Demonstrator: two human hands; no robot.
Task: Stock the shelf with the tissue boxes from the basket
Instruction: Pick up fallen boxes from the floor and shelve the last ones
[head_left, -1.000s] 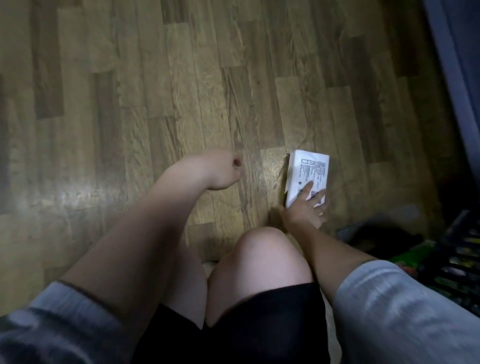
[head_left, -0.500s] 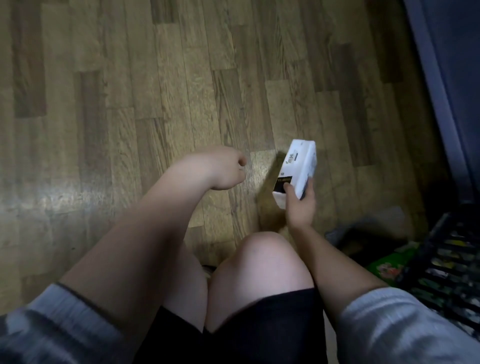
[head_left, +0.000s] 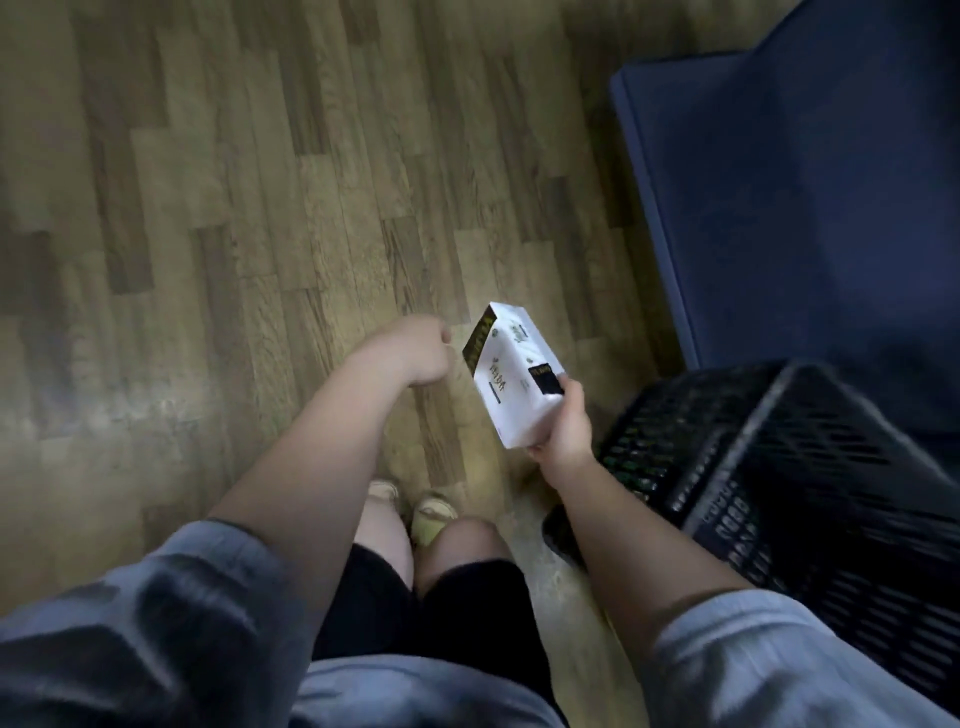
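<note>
My right hand grips the near end of a white tissue box with black and gold edges, holding it in the air above the wooden floor, tilted away from me. My left hand hangs just left of the box with its fingers curled, holding nothing. A black lattice basket stands on the floor at my right, close to the held box. Its contents are too dark to make out.
A dark blue flat surface fills the upper right, beside the basket. Wooden floor spreads to the left and ahead. My knees and feet are below the hands.
My right hand has picked the box up off the floor and raised it. I have risen from a crouch, and the view has swung right so the basket and blue surface show.
</note>
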